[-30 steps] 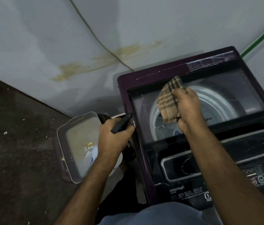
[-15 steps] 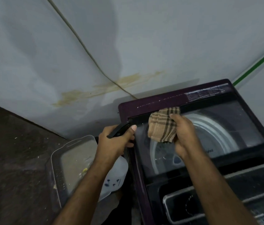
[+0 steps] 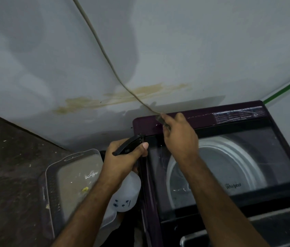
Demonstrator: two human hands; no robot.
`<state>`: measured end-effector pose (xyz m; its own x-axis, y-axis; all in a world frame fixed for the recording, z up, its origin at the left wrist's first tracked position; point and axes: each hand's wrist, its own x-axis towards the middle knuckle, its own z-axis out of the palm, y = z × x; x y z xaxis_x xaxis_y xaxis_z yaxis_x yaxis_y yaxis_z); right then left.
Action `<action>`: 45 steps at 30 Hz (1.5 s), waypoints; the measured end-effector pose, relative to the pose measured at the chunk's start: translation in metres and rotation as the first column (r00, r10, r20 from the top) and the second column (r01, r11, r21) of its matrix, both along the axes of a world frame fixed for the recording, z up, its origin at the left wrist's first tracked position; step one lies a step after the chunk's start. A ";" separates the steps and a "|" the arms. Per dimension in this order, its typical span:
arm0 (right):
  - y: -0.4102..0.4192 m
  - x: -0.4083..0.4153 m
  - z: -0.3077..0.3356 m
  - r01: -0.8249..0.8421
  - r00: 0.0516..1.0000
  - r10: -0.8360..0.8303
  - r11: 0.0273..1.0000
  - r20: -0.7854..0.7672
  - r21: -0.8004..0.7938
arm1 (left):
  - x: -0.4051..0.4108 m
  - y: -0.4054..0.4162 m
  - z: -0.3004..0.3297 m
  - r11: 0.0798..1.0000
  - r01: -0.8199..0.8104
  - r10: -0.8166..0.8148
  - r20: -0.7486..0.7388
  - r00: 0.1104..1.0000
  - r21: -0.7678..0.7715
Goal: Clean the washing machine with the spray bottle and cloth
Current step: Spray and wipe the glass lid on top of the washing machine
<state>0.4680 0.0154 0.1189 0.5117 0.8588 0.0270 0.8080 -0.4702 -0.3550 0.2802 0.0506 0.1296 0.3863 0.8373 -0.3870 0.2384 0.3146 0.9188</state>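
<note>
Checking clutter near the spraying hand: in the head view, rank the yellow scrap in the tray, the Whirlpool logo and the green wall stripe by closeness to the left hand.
1. Yellow scrap, in the tray, left of the left hand.
2. Whirlpool logo, on the lid, rightward.
3. Green wall stripe, far upper right.

Two hands, one spray bottle.

Purple top-load washing machine, glass lid shut; white spray bottle beside its left edge; cloth mostly hidden, seemingly on rear rim.

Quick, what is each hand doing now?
Left hand: grips the spray bottle.
Right hand: holds the cloth, mostly hidden, on the washing machine.
</note>
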 end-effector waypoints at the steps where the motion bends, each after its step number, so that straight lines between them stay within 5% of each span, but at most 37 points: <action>1: 0.004 -0.005 -0.005 -0.035 0.999 0.036 0.999 0.021 -0.040 | 0.001 0.000 -0.002 1.000 0.009 -0.009 -0.005 1.000 0.002; 6: -0.008 -0.020 -0.027 -0.224 0.974 0.228 0.964 0.010 -0.142 | -0.001 0.001 -0.010 0.996 0.081 -0.082 -0.035 0.996 -0.028; 11: 0.012 0.007 -0.030 -0.041 0.999 0.043 0.998 0.033 -0.041 | 0.000 -0.001 -0.013 0.998 0.055 -0.056 -0.087 0.995 -0.014; 17: -0.009 -0.012 -0.031 -0.328 0.943 0.329 0.944 0.056 -0.027 | 0.007 0.002 -0.008 0.999 0.029 -0.031 -0.114 0.993 -0.019; 23: 0.038 0.020 -0.039 -0.083 0.995 0.083 0.996 0.048 -0.016 | 0.001 0.004 -0.009 1.000 0.003 -0.004 -0.140 0.990 -0.006; 28: 0.016 0.003 -0.046 -0.452 0.892 0.452 0.892 -0.019 0.032 | 0.002 0.003 0.001 0.990 -0.059 0.050 -0.073 0.996 -0.127; 34: 0.051 0.020 -0.049 -0.144 0.980 0.159 0.982 -0.120 0.125 | 0.003 0.001 0.003 0.988 -0.021 0.017 -0.030 0.999 -0.155; 38: 0.048 -0.013 -0.050 -0.504 0.840 0.502 0.862 -0.208 0.044 | 0.005 -0.001 -0.002 0.990 -0.012 0.005 -0.056 0.998 -0.142; 41: 0.009 -0.007 -0.048 -0.580 0.790 0.580 0.812 -0.197 0.068 | 0.007 0.000 -0.001 0.991 -0.008 0.002 -0.046 0.999 -0.134; 43: -0.007 0.010 -0.050 -0.514 0.833 0.533 0.844 -0.145 0.151 | 0.007 0.001 0.000 0.992 -0.001 -0.005 -0.049 0.999 -0.128; 45: 0.003 0.024 -0.055 -0.283 0.933 0.319 0.936 -0.167 0.207 | 0.006 0.001 -0.002 0.992 0.000 -0.008 -0.059 0.998 -0.129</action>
<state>0.4921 0.0188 0.0643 0.2400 0.9635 0.1186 0.8078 -0.1304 -0.5749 0.2867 0.0520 0.1273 0.3627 0.7773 -0.5140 0.2925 0.4288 0.8548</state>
